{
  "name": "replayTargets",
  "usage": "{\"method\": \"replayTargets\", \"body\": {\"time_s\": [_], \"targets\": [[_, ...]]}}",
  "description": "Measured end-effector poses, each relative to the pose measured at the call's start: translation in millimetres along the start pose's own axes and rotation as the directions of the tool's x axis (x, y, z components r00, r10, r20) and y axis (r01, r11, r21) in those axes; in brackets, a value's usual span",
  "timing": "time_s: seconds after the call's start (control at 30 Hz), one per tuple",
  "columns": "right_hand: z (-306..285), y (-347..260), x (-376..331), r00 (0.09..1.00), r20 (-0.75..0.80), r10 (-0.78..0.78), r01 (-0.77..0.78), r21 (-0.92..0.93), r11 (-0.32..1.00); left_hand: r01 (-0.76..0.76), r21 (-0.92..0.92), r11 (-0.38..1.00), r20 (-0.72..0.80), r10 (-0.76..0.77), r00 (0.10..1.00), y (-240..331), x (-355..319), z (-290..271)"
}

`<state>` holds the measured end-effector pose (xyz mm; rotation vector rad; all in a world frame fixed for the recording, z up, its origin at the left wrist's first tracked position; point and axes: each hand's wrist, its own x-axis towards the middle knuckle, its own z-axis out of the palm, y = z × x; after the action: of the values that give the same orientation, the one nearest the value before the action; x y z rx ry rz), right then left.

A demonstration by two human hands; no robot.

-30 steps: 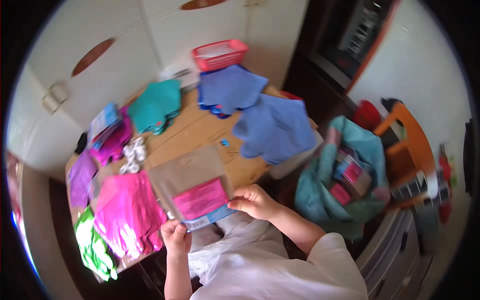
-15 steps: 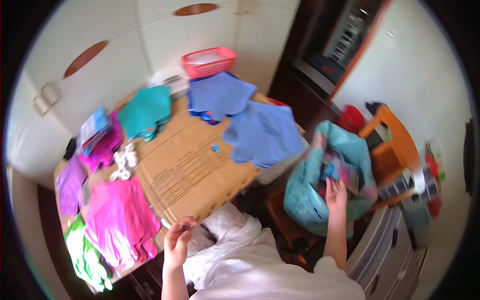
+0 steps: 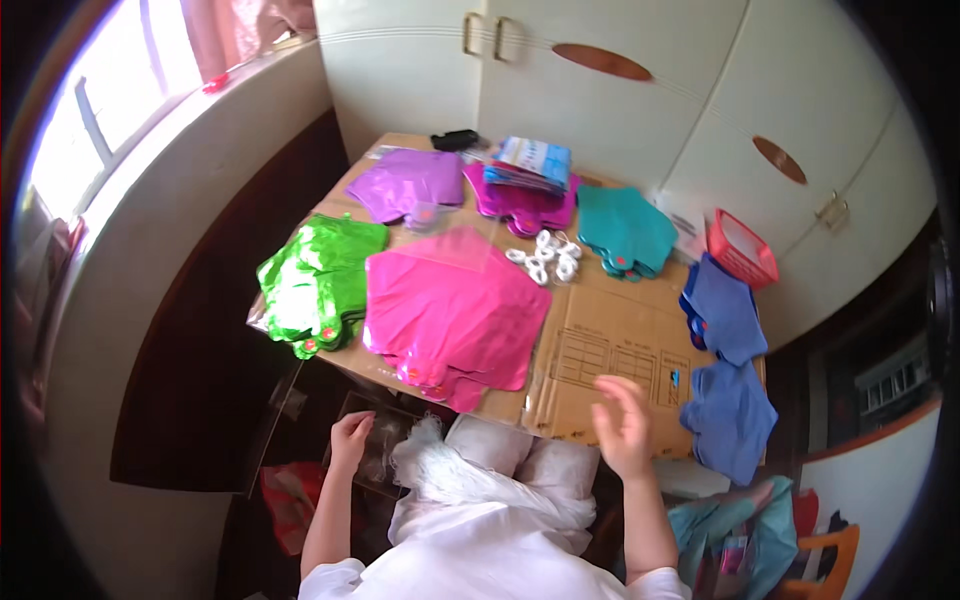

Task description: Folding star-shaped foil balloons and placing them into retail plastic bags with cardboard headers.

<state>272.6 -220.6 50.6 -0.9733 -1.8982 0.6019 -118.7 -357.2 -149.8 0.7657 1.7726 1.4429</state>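
Bare cardboard [image 3: 610, 345] under the open, empty right hand [image 3: 624, 428]; left hand [image 3: 349, 438] loosely curled, empty, below the table edge [image 3: 330, 360].

Two bare forearms are seen entering from the lower edge. The left hand [image 3: 351, 436] is held low on the left, fingers curled loosely downward, with nothing gripped. The right hand [image 3: 622, 427] is raised higher, palm turned inward, fingers spread and slightly blurred; nothing is held in it. Both wrists are kept nearly straight. The hands are well apart, on either side of the lap.
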Motion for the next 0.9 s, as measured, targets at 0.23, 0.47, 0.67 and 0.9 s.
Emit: {"method": "replayTargets", "body": {"time_s": [0.23, 0.47, 0.67, 0.9], "targets": [[102.7, 19.7, 131.1, 0.894, 0.293, -0.339, 0.412, -0.238, 0.880, 0.326, -0.395, 0.859, -0.252, -0.443, 0.861, -175.4, 25.7, -38.2], [147.0, 54.8, 218.4, 0.804, 0.493, -0.332, 0.567, -0.470, 0.676, 0.346, 0.895, 0.283, -0.282, -0.244, 0.928, -237.8, 25.6, -35.0], [141.4, -5.9, 176.2, 0.702, 0.395, -0.592, 0.712, -0.389, 0.585, 0.047, 0.550, 0.834, -0.017, -0.045, 0.999, -64.0, 1.6, -19.5], [139.6, -81.6, 46.3, 0.571, 0.563, -0.597, 0.790, -0.181, 0.585, 0.149, -0.757, 0.636, 0.408, 0.282, 0.868, 100.9, -47.9, 62.7]]}}
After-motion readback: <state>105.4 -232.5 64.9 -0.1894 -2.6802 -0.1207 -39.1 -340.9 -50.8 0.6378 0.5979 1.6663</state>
